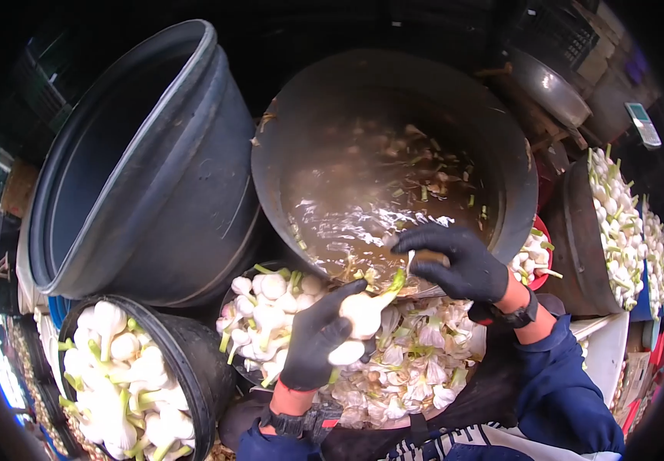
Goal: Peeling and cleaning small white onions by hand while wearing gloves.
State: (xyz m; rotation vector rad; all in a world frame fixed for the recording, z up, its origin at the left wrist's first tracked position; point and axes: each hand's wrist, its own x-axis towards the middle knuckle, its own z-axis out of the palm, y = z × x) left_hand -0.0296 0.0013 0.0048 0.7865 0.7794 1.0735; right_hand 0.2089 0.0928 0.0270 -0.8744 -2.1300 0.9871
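Note:
My left hand, in a black glove, grips a white garlic bulb whose short green stem points up and right. A second pale bulb shows below it, against the same palm. Over the near rim of a large dark tub, my right hand hovers, also gloved, its fingers apart and slightly bent. A thin white sliver shows by those fingers; whether they touch it is unclear. Brownish water with floating peel and stem bits fills the tub's lower part.
Loose garlic skins lie heaped before me. Garlic bulbs fill a small container and a black bucket at left. Behind that bucket leans a big dark barrel. More garlic is piled at right, near a red bowl.

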